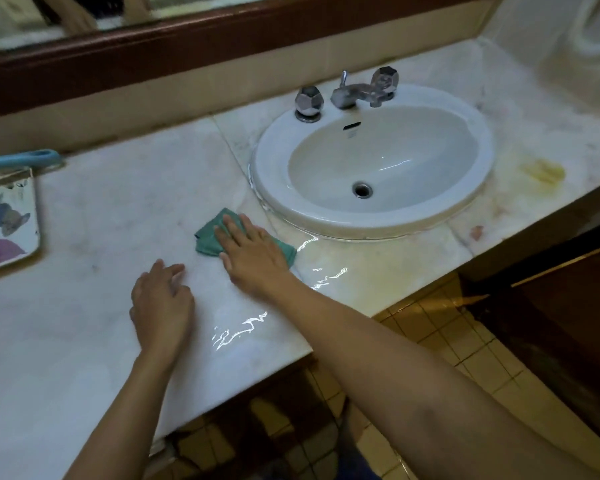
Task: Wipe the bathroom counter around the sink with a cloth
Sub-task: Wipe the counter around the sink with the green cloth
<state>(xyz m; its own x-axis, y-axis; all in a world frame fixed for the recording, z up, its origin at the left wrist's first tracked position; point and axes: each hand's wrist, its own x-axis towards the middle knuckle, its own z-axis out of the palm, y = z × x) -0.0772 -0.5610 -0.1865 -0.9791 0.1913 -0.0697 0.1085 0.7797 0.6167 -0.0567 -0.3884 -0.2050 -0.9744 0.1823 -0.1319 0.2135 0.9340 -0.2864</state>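
Note:
A folded green cloth (208, 239) lies on the white marble counter (118, 209), just left of the oval white sink (378, 168). My right hand (250, 254) presses flat on the cloth with straight fingers and covers most of it. My left hand (161, 303) rests on the bare counter nearer the front edge, fingers loosely bent, holding nothing. The counter in front of the sink is wet and shiny.
Chrome taps and a spout (347, 93) stand behind the basin. A patterned tray (7, 220) and a blue handle (18, 160) sit at the far left. A yellow stain (544, 171) marks the counter right of the sink. A wood-framed mirror runs along the back wall.

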